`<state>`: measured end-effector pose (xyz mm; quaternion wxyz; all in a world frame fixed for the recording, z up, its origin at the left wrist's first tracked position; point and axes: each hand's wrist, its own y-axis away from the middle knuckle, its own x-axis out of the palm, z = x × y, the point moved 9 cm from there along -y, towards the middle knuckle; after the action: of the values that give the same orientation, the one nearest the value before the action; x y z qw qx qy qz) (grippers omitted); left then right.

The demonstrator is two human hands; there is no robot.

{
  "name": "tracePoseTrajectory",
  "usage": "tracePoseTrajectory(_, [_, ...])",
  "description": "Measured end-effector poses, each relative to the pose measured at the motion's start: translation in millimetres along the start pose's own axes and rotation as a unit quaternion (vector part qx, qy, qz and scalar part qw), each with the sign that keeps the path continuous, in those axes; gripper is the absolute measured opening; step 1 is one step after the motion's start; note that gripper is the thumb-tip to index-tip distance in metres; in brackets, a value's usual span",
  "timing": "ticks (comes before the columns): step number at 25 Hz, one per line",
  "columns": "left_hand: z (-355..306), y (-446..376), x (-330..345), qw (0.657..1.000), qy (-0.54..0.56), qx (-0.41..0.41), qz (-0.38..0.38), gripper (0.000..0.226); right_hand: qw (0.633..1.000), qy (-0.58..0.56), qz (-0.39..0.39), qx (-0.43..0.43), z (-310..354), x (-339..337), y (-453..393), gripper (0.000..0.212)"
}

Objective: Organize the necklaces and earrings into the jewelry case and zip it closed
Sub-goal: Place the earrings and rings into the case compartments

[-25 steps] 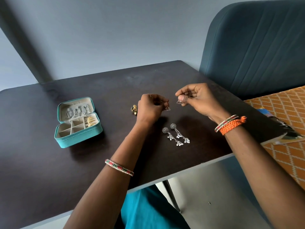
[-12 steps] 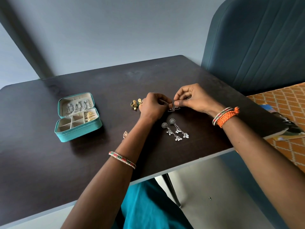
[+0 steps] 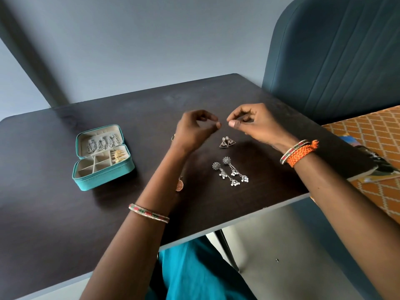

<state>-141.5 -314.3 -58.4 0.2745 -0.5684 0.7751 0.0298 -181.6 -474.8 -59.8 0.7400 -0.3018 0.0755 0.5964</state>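
The teal jewelry case (image 3: 112, 173) lies open at the table's left. Silver necklaces (image 3: 101, 144) hang in its lid and gold earrings (image 3: 118, 156) fill a back compartment. A pair of triangular silver earrings (image 3: 226, 142) lies on the table just below my fingertips. My left hand (image 3: 192, 131) and my right hand (image 3: 257, 124) hover above them, fingers loosely curled, fingertips nearly meeting, holding nothing I can see. Two long silver drop earrings (image 3: 230, 172) lie nearer me. A round gold earring (image 3: 179, 185) peeks out beside my left forearm. Another gold piece (image 3: 172, 137) shows behind my left hand.
The dark table (image 3: 65, 213) has its front edge close to my lap. A blue padded chair back (image 3: 335, 57) stands at the right. Beside it are orange patterned fabric (image 3: 372, 135) and a printed booklet (image 3: 381, 167) at the table's right edge.
The triangular earrings, pinched between both hands half a second ago, now lie on the table. Both hands have let go and lifted slightly.
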Motion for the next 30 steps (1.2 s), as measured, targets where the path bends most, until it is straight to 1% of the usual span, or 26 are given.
tracePoseTrajectory(3, [-7,-4,-39,0.999,0.032,0.029,-0.026,0.007,1.000,-0.019,0.009,-0.018,26,10,-3,0.007])
tracePoseTrajectory(6, [8,-6,-68,0.998,-0.016,0.022,-0.060,0.013,0.999,-0.017,0.039,-0.028,43,31,-24,0.006])
tracePoseTrajectory(9, [33,-4,-77,0.993,-0.071,-0.003,-0.090,0.011,0.995,0.030,0.098,0.006,29,69,-51,0.011])
tracePoseTrajectory(10, [39,-2,-76,0.992,-0.093,-0.009,-0.090,0.010,0.994,0.048,0.100,0.013,23,79,-58,0.011])
tracePoseTrajectory(12, [45,2,-75,0.988,-0.123,-0.019,-0.091,0.016,0.993,0.081,0.089,0.018,15,90,-63,0.006])
tracePoseTrajectory(14, [52,2,-81,0.983,-0.139,-0.051,-0.107,0.021,0.990,0.116,0.075,0.005,17,94,-62,0.013])
tracePoseTrajectory(16, [59,1,-83,0.979,-0.158,-0.084,-0.094,0.025,0.988,0.132,0.085,-0.002,20,100,-59,0.015])
tracePoseTrajectory(19, [63,3,-72,0.981,-0.170,-0.083,-0.045,0.018,0.982,0.148,0.117,-0.005,21,110,-58,0.011])
tracePoseTrajectory(22, [66,2,-75,0.979,-0.173,-0.096,-0.055,0.016,0.984,0.138,0.112,0.004,18,110,-59,0.005])
tracePoseTrajectory(23, [66,1,-78,0.980,-0.159,-0.104,-0.059,0.016,0.987,0.118,0.106,0.008,21,107,-58,0.005])
tracePoseTrajectory(24, [63,1,-79,0.986,-0.116,-0.107,-0.060,0.015,0.992,0.085,0.097,0.012,26,103,-56,0.009])
tracePoseTrajectory(26, [53,6,-81,0.993,0.020,-0.104,-0.060,0.017,0.996,-0.001,0.087,0.015,43,96,-49,0.017])
tracePoseTrajectory(28, [35,20,-90,0.987,0.119,-0.069,-0.080,0.012,0.995,-0.064,0.077,-0.004,69,91,-36,0.019])
tracePoseTrajectory(30, [12,40,-99,0.982,0.162,-0.027,-0.095,0.007,0.989,-0.133,0.062,-0.022,94,87,-18,0.017])
